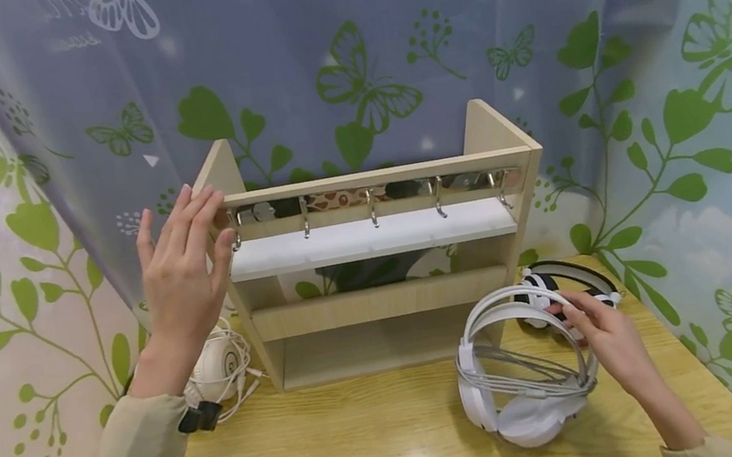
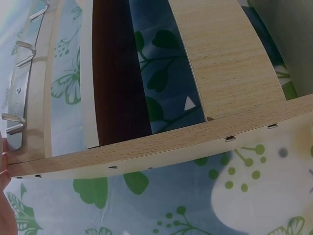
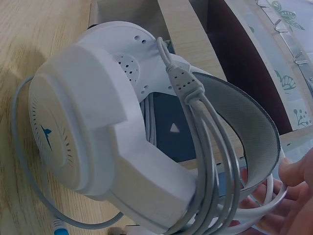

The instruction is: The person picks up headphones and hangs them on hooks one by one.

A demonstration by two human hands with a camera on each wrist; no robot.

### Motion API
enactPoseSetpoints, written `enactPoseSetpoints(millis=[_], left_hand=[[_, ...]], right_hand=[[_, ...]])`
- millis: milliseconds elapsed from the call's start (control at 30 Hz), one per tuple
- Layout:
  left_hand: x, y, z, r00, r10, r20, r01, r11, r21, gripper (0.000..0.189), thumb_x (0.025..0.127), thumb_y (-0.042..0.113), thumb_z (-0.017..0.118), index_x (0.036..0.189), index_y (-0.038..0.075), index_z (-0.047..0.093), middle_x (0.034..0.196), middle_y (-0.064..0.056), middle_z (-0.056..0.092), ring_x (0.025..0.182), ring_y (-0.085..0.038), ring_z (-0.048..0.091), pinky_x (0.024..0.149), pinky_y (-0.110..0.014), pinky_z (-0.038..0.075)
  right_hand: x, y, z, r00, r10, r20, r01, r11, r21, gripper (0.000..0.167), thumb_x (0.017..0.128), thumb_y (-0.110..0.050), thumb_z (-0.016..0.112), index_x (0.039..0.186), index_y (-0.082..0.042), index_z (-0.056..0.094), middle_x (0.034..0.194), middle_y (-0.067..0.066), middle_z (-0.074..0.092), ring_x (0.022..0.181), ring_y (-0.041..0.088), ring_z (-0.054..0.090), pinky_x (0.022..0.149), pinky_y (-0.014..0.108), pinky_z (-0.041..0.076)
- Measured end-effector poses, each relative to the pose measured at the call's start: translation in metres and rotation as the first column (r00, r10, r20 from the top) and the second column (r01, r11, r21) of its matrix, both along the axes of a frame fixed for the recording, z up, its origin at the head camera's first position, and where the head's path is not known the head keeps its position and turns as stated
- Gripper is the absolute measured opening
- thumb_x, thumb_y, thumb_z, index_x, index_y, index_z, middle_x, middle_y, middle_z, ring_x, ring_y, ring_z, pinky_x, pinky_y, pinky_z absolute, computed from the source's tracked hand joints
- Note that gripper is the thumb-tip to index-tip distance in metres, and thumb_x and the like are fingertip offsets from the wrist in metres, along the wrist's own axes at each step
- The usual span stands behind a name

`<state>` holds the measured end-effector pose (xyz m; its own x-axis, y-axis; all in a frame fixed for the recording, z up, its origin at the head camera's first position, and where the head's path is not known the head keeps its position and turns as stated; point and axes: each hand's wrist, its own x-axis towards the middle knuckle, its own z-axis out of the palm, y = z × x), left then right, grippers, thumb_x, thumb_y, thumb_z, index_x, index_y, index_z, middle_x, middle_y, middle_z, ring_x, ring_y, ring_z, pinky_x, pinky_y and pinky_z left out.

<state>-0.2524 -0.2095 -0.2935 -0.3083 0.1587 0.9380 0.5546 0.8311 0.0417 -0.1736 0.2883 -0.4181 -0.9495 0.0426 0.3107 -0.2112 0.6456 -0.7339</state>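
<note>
Head view | right hand pinches white headset, mostly left of it | left hand, fingers straight, touches shelf

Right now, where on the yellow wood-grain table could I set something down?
The widest bare patch of table lies before the pale wooden shelf unit, left of the white headset with grey cable in the right hand. It is crowded beside the unit: white headphones with looped cable at left, black-and-white headphones at right.
</note>
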Motion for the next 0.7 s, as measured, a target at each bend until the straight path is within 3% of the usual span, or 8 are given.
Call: enactPoseSetpoints(millis=[700], left_hand=[[0.0011,0.0013,-0.0001,1.0,0.006,0.005,-0.006,1.0,0.005,0.052,0.108,0.046,0.042,0.138,0.008,0.062,0.142,-0.009,0.061,0.139,-0.029,0.05,0.123,-0.053,0.016]], right_hand=[[0.0,0.0019,-0.0059,0.994,-0.023,-0.109,0.029,0.998,0.051,0.03,0.108,-0.014,0.05,0.131,-0.001,0.064,0.107,0.016,0.073,0.081,-0.006,0.059,0.057,0.022,0.053]])
